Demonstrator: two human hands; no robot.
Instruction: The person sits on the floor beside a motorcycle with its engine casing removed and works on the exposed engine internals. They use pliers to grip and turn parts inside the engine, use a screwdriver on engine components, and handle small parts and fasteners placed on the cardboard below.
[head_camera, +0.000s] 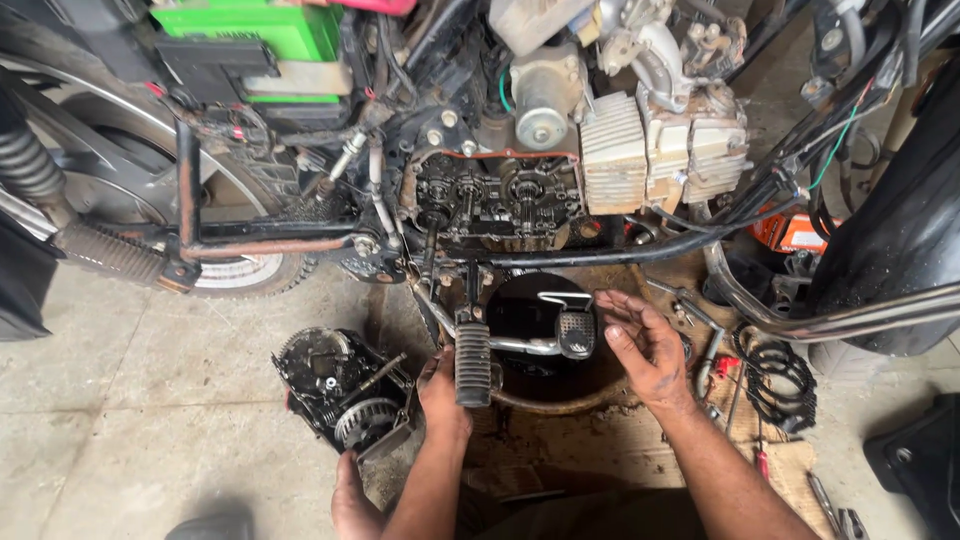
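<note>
A motorcycle stands in front of me with its engine side case (500, 200) uncovered, gears showing. My left hand (443, 390) rests low against the black rubber footpeg (472, 362); its fingers are hidden behind the peg. My right hand (645, 345) hovers empty with fingers spread, just right of the brake pedal (577, 333) and above a round black drain pan (530, 310). A removed greasy engine cover (345, 385) with gears lies on the floor left of my left hand.
Oily cardboard (600, 440) lies under the engine. A black coiled part (778, 375), a red-handled screwdriver (760, 462) and pliers (830, 505) lie at the right. A chrome exhaust pipe (850, 320) crosses the right side. The rear wheel (235, 272) is at the left.
</note>
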